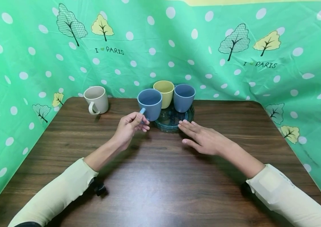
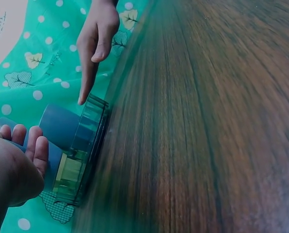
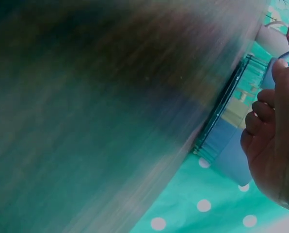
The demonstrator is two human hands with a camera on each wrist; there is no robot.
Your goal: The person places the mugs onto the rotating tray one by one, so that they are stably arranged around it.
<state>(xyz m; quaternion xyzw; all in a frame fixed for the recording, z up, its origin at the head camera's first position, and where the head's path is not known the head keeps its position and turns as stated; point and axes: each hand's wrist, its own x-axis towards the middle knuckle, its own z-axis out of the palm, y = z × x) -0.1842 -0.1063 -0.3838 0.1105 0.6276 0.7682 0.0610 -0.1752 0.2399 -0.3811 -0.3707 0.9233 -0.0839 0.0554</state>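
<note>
My left hand (image 1: 129,127) pinches the handle of a blue mug (image 1: 150,105) and holds it at the left edge of a round dark glass tray (image 1: 169,121). On that tray stand a yellow mug (image 1: 164,91) towards the back and a second blue mug (image 1: 183,99) at the right. My right hand (image 1: 205,138) has its fingers extended, the tips at the tray's front right rim; whether they touch it I cannot tell. In the left wrist view the tray's clear raised wall (image 2: 93,116) surrounds the mug bases.
A light grey mug (image 1: 96,99) stands at the table's back left, its handle towards me. Behind the brown wooden table (image 1: 160,176) hangs a green dotted cloth (image 1: 160,41), close along the back edge and both sides.
</note>
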